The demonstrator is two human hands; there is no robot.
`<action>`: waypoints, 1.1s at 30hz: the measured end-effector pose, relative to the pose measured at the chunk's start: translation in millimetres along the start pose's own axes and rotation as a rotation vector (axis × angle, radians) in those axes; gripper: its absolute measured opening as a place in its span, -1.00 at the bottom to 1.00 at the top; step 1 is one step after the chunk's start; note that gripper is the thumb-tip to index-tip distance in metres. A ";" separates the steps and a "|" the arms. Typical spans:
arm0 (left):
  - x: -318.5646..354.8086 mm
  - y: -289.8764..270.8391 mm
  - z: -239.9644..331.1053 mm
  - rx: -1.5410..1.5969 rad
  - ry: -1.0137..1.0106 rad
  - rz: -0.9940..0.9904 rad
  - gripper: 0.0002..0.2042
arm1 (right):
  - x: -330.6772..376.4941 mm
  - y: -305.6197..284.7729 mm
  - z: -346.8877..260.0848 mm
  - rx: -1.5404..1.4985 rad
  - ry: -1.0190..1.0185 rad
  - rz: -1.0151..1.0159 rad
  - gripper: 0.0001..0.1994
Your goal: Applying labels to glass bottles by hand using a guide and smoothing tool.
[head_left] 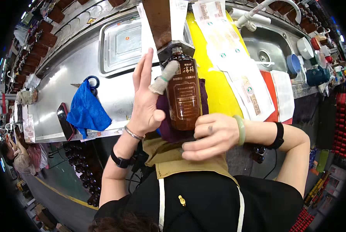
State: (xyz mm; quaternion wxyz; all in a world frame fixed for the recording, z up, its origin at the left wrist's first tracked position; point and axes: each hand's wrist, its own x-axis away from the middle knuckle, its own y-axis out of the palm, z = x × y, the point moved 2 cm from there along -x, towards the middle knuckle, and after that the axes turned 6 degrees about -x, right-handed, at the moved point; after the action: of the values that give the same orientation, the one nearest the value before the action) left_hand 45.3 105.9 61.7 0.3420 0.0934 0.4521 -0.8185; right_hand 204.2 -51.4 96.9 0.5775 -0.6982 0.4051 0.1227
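A brown glass bottle (184, 96) with pale lettering lies with its neck away from me, above a dark purple cloth (168, 129). At its left side is my left hand (145, 96), its bare fingers stretched out and thumb apart. A pale knitted finger cover (163, 79) on that hand lies against the bottle's upper label. My right hand (213, 135) is by the bottle's lower right corner, fingers loosely bent and spread, with the thumb hidden. Whether its fingertips press on the glass is hard to see.
A brown box-like stand (159, 23) rises beyond the bottle neck. Left are a metal tray (122, 46), a blue cloth (86, 108), scissors (91, 82) and a phone (65, 120). Label sheets (235, 65) lie on a yellow surface (215, 91), beside a sink (268, 42) with a faucet.
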 end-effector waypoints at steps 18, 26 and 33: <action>61.3 20.3 39.8 -0.463 0.197 -0.125 -0.27 | 34.0 12.8 -13.0 -0.335 1.116 1.186 -0.65; 80.4 39.1 60.3 -0.442 -0.056 0.126 -0.41 | 26.6 44.9 -10.3 -0.072 1.202 1.058 -0.69; 84.9 39.7 57.9 -0.418 -0.023 0.170 -0.43 | 33.4 34.8 -2.1 0.160 1.127 1.050 -0.70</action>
State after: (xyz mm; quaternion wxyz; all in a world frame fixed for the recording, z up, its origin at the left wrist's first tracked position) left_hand 16.3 4.8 28.9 0.4270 0.0490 0.5985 -0.6761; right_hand 200.4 -67.7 51.6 0.1993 -0.3278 0.9232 -0.0231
